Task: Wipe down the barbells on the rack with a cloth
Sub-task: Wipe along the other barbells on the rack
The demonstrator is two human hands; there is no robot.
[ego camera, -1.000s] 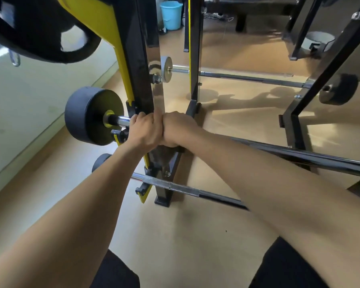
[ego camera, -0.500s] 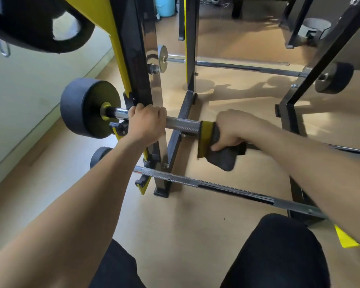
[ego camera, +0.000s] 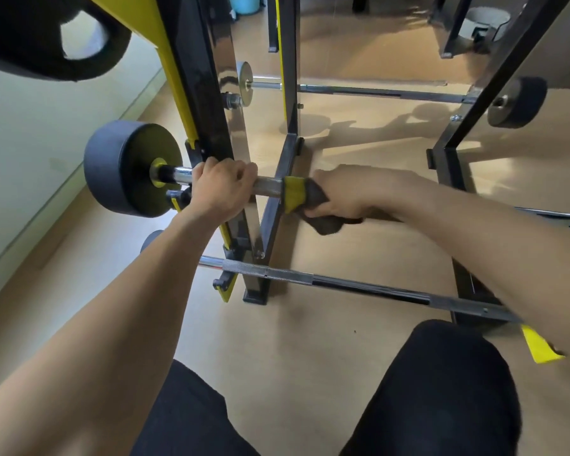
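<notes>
A barbell (ego camera: 268, 186) with a black and yellow end plate (ego camera: 129, 167) rests on the black and yellow rack (ego camera: 208, 103). My left hand (ego camera: 221, 189) grips the bar just right of the rack upright. A dark grey cloth with a yellow edge (ego camera: 301, 200) is wrapped around the bar a little further right, and my right hand (ego camera: 346, 192) is closed on it. A second barbell (ego camera: 343, 284) lies lower on the rack, below my hands. A third barbell (ego camera: 375, 92) sits across the far side.
A large black plate (ego camera: 43, 37) hangs at the upper left. A pale wall (ego camera: 46, 133) runs along the left. The wooden floor (ego camera: 297, 340) lies below, with my knees in dark shorts (ego camera: 441, 390) at the bottom. A blue bucket (ego camera: 244, 2) stands far back.
My right hand slid the cloth rightwards away from my left hand, then came part of the way back to the left. My left hand stays on the bar.
</notes>
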